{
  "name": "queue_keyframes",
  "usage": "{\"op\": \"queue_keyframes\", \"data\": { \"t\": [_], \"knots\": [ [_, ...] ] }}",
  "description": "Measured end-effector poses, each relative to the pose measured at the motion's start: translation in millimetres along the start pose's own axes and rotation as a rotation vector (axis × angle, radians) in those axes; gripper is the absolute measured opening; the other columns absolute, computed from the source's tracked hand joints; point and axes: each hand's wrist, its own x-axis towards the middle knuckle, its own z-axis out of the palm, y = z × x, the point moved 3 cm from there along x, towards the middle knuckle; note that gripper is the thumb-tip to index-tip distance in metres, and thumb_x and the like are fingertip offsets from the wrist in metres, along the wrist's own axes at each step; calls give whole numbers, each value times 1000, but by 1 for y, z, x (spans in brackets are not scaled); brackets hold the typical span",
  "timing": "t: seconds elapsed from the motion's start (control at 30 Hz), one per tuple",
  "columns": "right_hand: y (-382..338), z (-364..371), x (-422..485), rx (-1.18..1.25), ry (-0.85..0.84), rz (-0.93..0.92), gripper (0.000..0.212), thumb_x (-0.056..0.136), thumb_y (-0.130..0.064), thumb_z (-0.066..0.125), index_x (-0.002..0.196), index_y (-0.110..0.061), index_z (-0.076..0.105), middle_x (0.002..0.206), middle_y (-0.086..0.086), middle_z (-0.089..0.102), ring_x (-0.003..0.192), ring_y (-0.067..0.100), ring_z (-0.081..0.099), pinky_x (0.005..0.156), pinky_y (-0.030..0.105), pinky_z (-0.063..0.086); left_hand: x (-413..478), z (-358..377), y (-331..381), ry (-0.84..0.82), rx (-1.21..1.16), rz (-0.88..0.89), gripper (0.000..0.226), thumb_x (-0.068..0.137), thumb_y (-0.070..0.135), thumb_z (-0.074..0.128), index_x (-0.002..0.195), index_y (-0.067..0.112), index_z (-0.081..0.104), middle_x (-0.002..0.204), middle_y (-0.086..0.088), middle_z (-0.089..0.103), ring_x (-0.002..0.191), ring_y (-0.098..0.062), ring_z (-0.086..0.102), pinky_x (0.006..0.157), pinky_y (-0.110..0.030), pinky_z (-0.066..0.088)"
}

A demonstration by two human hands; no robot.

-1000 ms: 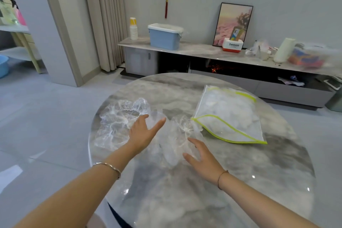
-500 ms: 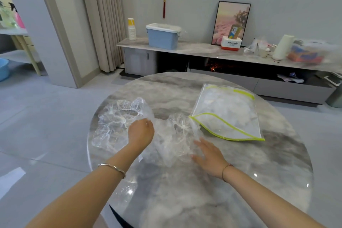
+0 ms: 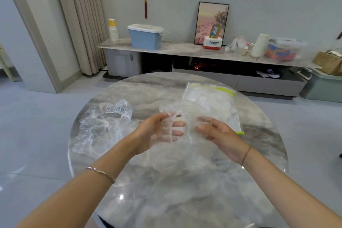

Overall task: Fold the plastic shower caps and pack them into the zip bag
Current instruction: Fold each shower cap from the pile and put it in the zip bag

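A clear plastic shower cap (image 3: pixel 174 116) hangs lifted above the round marble table (image 3: pixel 185 181). My left hand (image 3: pixel 157 131) holds it, the gathered film draped over its fingers. My right hand (image 3: pixel 220 135) is at the cap's right side, fingers under the film; its grip is blurred. A second crumpled clear shower cap (image 3: pixel 101 124) lies on the table to the left. The zip bag (image 3: pixel 212 103), clear with yellow-green edging, lies flat behind my right hand and holds pale folded plastic.
A low marble-topped cabinet (image 3: pixel 175 52) runs along the far wall with a blue bin (image 3: pixel 145 37), a framed picture (image 3: pixel 211 22), a paper roll (image 3: pixel 260 45) and boxes. The table's round edge drops to grey floor (image 3: pixel 37 116) on the left and right.
Both hands have risen off the table with one shower cap, which was lying flat before. The left hand closed on it, then lifted; the right hand came in beside it.
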Motion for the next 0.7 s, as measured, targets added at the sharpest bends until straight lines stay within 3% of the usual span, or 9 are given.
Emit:
{"op": "queue_keyframes", "data": {
  "t": [0.07,0.17,0.23,0.3,0.33,0.43,0.5,0.57,0.7],
  "knots": [
    [15,-13,-5,-32,69,55,3,84,-11,64,87,-12,65,79,3,61,72,10,61,63,14,49,8,-1,-11,75,143,-22,29,101,22,36,114,12,60,97,-3,73,71,-18,68,63,-27,55],
    [47,-37,-11,-127,246,166,4,88,-9,62,85,-7,63,70,6,58,51,4,56,51,15,45,18,-10,-37,343,446,60,31,96,19,49,127,12,52,109,3,63,82,-13,62,66,-21,51],
    [68,-52,-18,-228,344,227,5,89,-6,58,89,-4,63,66,6,60,44,2,56,48,16,43,14,-10,-54,433,812,302,40,94,30,52,132,19,45,127,7,50,105,-10,52,84,-23,45],
    [83,-63,-23,-313,385,258,7,88,-2,56,92,0,62,64,6,60,43,2,55,49,17,42,11,4,-76,163,1126,527,55,87,53,51,135,28,43,139,12,41,126,-7,38,105,-25,32],
    [89,-68,-24,-344,402,258,10,86,-1,57,96,0,61,69,8,62,48,5,56,51,17,43,10,11,-88,-27,1232,526,64,82,64,50,137,33,40,146,14,34,135,-6,28,112,-23,21],
    [95,-81,-31,-607,479,102,38,85,-11,64,120,-12,51,115,3,56,92,11,56,84,22,44,11,11,-130,-386,1556,244,97,67,82,41,149,37,16,157,16,2,144,-4,-8,114,-24,-10],
    [86,-76,-41,-828,363,-146,47,88,-28,60,132,-24,44,131,-11,41,119,5,41,104,23,31,10,4,-144,-470,1720,192,115,55,89,32,151,34,2,156,14,-9,141,-5,-17,111,-27,-19],
    [82,-62,-52,-1020,87,-313,52,85,-55,50,134,-37,41,140,-22,32,132,-3,27,112,21,17,12,-1,-150,-485,1764,198,117,54,92,28,151,33,-3,157,12,-11,143,-9,-16,110,-28,-19],
    [106,-45,-67,-1414,-382,-306,80,73,-82,37,142,-43,29,149,-27,9,140,-8,-3,115,25,-12,16,-1,-151,-383,1818,312,94,66,72,15,151,31,10,159,5,5,146,-16,2,116,-32,-7]
  ]
}}
